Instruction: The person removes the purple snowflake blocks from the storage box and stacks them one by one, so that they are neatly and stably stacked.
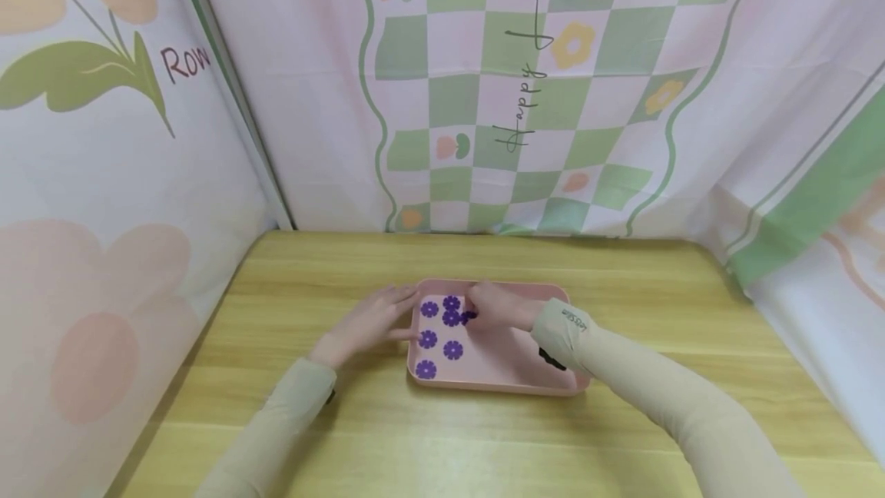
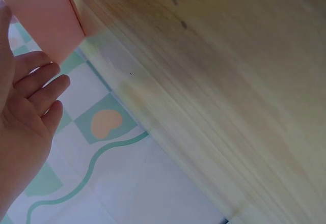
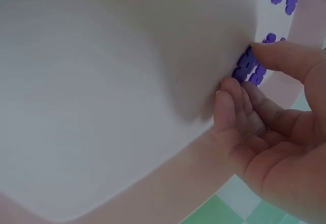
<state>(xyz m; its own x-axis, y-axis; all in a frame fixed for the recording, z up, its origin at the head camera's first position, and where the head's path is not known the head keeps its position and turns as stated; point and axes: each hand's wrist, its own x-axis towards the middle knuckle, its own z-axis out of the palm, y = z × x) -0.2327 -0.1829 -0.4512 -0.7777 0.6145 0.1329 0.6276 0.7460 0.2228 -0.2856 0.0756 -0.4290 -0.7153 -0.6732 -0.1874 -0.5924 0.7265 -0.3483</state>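
A shallow pink tray (image 1: 494,358) lies on the wooden table. Several purple flower-shaped plastic discs (image 1: 425,369) are spread flat over its left part. My left hand (image 1: 369,320) is at the tray's left rim with its fingers extended; in the left wrist view those fingertips meet the pink outer wall (image 2: 43,15). Inside the tray, near the far side, my right hand (image 1: 498,307) pinches one purple flower disc (image 3: 246,63) between thumb and fingers. That disc is tilted on edge and overlaps other purple discs (image 3: 259,75) in the right wrist view.
Bare wooden table (image 1: 311,436) surrounds the tray. A curtain with green and white checks (image 1: 512,98) hangs behind the far table edge. Patterned fabric (image 1: 104,175) stands along the left side, and more fabric (image 1: 816,229) along the right.
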